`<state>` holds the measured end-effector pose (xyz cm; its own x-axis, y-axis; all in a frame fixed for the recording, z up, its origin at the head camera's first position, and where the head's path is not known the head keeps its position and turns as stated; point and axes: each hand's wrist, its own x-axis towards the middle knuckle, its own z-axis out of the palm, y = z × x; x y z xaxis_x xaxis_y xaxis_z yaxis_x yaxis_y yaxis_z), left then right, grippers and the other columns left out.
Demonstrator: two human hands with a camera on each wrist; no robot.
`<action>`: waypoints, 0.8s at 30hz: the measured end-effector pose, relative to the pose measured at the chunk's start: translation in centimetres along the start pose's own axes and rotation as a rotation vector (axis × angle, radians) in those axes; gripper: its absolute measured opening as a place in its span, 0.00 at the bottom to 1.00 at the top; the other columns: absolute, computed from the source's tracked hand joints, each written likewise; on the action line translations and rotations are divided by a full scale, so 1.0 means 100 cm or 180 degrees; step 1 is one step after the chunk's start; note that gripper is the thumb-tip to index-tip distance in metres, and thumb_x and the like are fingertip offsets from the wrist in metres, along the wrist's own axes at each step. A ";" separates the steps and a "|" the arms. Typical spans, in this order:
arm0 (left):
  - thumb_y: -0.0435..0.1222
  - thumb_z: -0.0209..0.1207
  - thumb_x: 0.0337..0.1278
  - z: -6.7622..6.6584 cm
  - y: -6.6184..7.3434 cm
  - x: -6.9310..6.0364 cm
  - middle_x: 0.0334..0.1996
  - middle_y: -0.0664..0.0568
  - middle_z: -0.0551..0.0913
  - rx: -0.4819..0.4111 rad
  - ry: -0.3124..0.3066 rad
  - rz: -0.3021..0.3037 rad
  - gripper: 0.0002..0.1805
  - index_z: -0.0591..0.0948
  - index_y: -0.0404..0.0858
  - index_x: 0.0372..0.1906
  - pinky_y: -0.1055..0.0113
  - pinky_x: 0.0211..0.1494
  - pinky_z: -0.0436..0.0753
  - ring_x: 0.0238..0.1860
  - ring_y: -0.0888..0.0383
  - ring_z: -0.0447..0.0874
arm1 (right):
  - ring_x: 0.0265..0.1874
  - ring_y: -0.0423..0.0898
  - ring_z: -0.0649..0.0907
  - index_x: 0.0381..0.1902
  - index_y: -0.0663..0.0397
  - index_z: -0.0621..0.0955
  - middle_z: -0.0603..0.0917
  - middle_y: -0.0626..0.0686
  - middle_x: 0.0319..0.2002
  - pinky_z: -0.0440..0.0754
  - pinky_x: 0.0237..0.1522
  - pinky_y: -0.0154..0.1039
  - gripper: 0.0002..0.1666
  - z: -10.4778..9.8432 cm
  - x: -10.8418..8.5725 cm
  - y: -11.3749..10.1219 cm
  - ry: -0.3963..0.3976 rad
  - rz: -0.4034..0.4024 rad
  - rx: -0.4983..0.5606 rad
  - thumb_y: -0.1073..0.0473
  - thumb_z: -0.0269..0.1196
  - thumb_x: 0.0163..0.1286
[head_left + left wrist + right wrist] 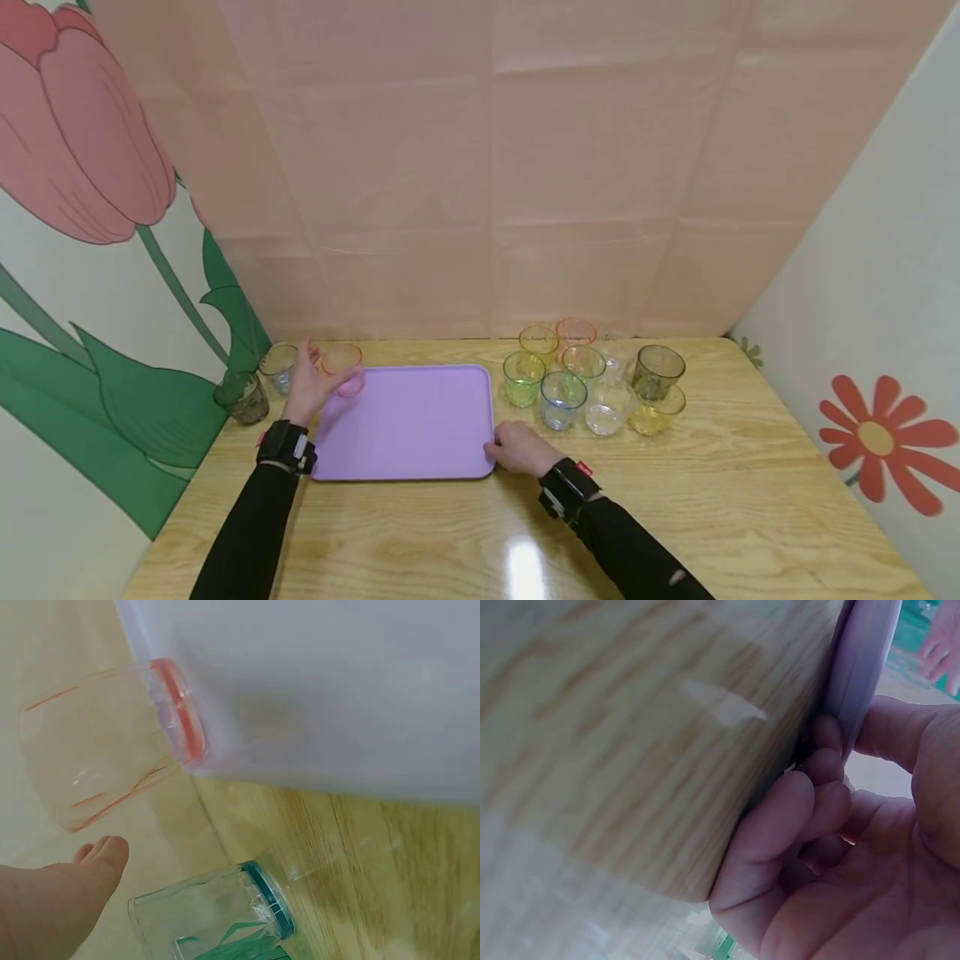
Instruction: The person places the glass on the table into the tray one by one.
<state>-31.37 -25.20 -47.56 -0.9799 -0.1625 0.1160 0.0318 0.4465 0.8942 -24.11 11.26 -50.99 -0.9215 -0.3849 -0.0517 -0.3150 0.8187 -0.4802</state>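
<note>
A purple tray [405, 425] lies flat on the wooden table. The right hand [525, 449] grips its right edge, thumb above and curled fingers at the underside in the right wrist view, where the tray's rim [859, 667] shows. At the tray's back left corner stands a clear glass with an orange rim [342, 358] and pinkish base. The left hand [306, 385] is raised just left of this glass, fingers extended, holding nothing. In the left wrist view, a gap separates the fingers of the left hand [60, 900] from the orange-tinted glass [97, 750].
Left of the left hand stand a bluish glass [278, 368] and a dark glass [246, 400]. Right of the tray is a cluster of several coloured glasses, including a green one [523, 382], a blue one [562, 402] and a dark one [657, 372]. A wall covering rises behind.
</note>
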 end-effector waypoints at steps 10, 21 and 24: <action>0.43 0.72 0.49 -0.011 0.003 -0.018 0.76 0.35 0.49 -0.0442 0.0195 0.0096 0.61 0.42 0.36 0.78 0.48 0.77 0.53 0.77 0.42 0.48 | 0.17 0.43 0.70 0.14 0.52 0.74 0.72 0.46 0.14 0.66 0.20 0.35 0.19 0.001 0.003 0.000 -0.0045 0.0040 -0.0024 0.58 0.61 0.65; 0.42 0.70 0.52 -0.023 0.004 -0.041 0.74 0.36 0.55 -0.0538 0.0635 0.0163 0.54 0.49 0.34 0.76 0.47 0.75 0.58 0.74 0.42 0.54 | 0.17 0.43 0.71 0.14 0.52 0.74 0.72 0.46 0.15 0.66 0.20 0.36 0.19 0.001 0.002 0.000 -0.0040 0.0095 0.0006 0.58 0.61 0.65; 0.40 0.69 0.53 -0.026 0.007 -0.047 0.71 0.35 0.59 -0.0585 0.0892 0.0160 0.50 0.52 0.32 0.75 0.48 0.74 0.60 0.72 0.41 0.57 | 0.17 0.43 0.71 0.14 0.53 0.74 0.73 0.47 0.15 0.66 0.21 0.36 0.19 0.000 0.002 -0.001 -0.0059 0.0107 0.0009 0.58 0.61 0.65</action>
<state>-26.22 -26.44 -46.33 -0.8848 -0.3911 0.2535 0.1388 0.2982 0.9444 -24.27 11.09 -51.00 -0.9272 -0.3650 -0.0840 -0.2832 0.8300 -0.4805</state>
